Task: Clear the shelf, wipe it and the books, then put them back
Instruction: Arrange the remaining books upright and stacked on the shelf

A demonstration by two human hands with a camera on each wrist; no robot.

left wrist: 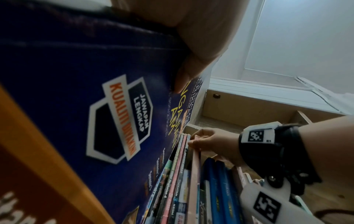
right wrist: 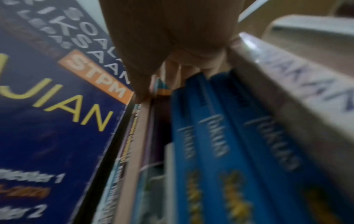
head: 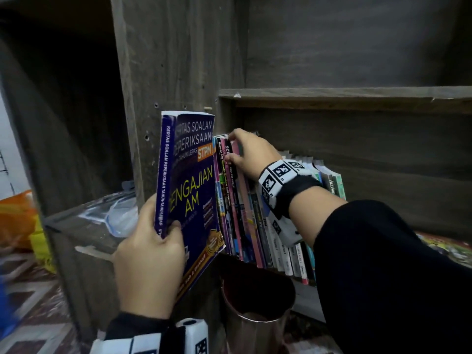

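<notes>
My left hand (head: 163, 241) grips a dark blue STPM exam book (head: 191, 180) by its lower spine, thumb on the cover. It stands upright at the left end of a row of books (head: 255, 226) on the dark wooden shelf (head: 304, 297). My right hand (head: 231, 146) reaches in from the right and pinches the tops of a few thin books next to the blue one. The left wrist view shows the blue book (left wrist: 86, 75) close up and the right hand (left wrist: 203, 141) on the thin books. In the right wrist view the fingers (right wrist: 162, 45) sit above blue spines (right wrist: 210, 136).
A copper-coloured metal cup (head: 255, 315) stands below the row of books. A clear plastic bag (head: 120, 215) lies on the left compartment's board. The shelf board above (head: 332, 94) is bare. Orange and yellow bags (head: 18, 215) sit on the patterned floor at the left.
</notes>
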